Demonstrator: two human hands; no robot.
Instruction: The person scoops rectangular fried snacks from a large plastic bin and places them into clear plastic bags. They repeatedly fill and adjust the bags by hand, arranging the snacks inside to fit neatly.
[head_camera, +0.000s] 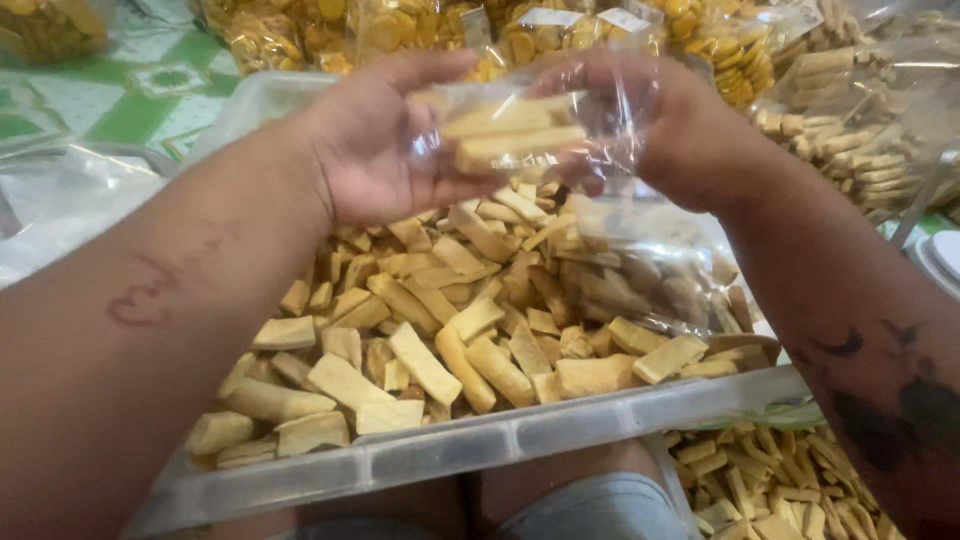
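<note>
Clear plastic bag (600, 150) hangs between the two hands, raised above a shallow plastic tray (500, 440) heaped with pale yellow snack sticks (430, 330). Left hand (385, 140) cups one side of the bag, fingers curled around a few sticks (505, 135) at its mouth; right hand (690, 125) grips the other side. Filled packets (400, 25) of yellow chips lie beyond the tray, and more sticks (770, 485) sit below it at the right.

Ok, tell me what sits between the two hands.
In the head view, a clear plastic bag holding pale snack sticks spans the gap between left hand and right hand.
</note>
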